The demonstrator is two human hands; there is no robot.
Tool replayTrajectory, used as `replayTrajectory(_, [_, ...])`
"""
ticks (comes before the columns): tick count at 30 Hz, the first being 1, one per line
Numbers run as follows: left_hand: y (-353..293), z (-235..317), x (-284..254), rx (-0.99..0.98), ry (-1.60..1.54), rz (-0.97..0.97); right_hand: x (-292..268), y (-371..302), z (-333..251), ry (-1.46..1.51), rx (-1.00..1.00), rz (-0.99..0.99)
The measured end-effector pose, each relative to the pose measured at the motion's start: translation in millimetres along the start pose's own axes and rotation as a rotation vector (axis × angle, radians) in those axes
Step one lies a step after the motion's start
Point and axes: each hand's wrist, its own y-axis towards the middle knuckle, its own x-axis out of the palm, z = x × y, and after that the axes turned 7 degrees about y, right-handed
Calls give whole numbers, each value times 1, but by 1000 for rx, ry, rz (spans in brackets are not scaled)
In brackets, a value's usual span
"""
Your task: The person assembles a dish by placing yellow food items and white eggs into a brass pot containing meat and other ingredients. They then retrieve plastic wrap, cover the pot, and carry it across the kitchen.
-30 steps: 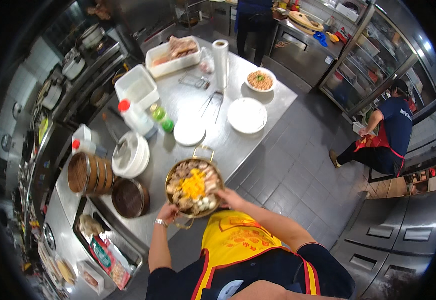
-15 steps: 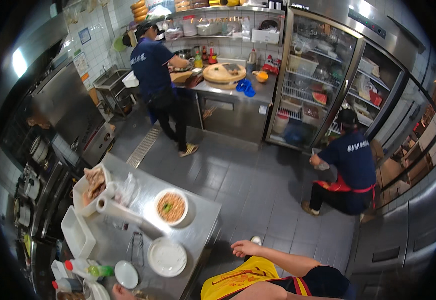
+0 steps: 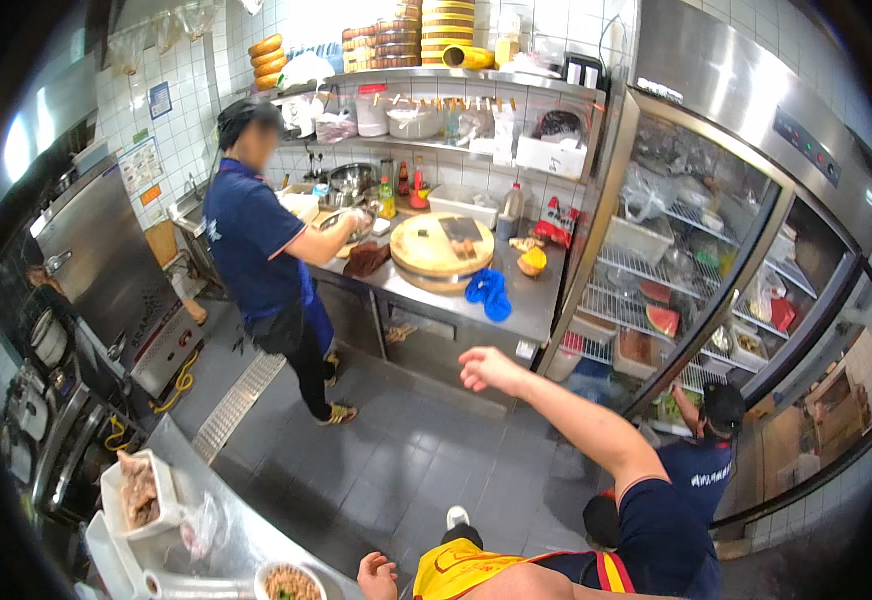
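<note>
My right hand [image 3: 491, 371] is stretched out over the floor in front of the far counter, empty, with loosely bent fingers apart. Low in the view, my left hand [image 3: 378, 578] is beside the steel table, its fingers half curled and nothing visible in them. Nearest to it is a white bowl [image 3: 292, 582] of brown beans or nuts with a bit of green, cut off by the picture's edge. Farther left on the table [image 3: 218, 480] are a white tub [image 3: 164, 518] with raw meat [image 3: 138, 492], a crumpled clear bag [image 3: 199, 527] and a white roll [image 3: 188, 586].
One co-worker [image 3: 256, 235] stands at the far counter, which bears a round chopping board [image 3: 426, 250] with a cleaver and a blue cloth [image 3: 491, 293]. Another [image 3: 701, 455] crouches close to my right arm, reaching into the glass-door fridge [image 3: 691, 230]. A floor drain grate [image 3: 241, 405] lies left.
My view has swung up and away from the table. My right arm has lifted and reached forward; my left hand has come away from the tabletop. The crouching co-worker now reaches into the fridge.
</note>
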Motion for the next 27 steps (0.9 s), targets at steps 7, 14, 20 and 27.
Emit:
replayTrajectory(7, [165,73,93,129,-124,-74,-142,186,-189,-33,-301,170])
replayTrajectory(14, [298,175,155,61,-86,150,-259,407,-384,28,-773,340])
replayTrajectory(20, [380,256,214,-2,-110,329,-322,565,-543,50,-891,779])
replayTrajectory(27, [426,299,253,-26,-132,395,-343,629,-618,354,-767,869])
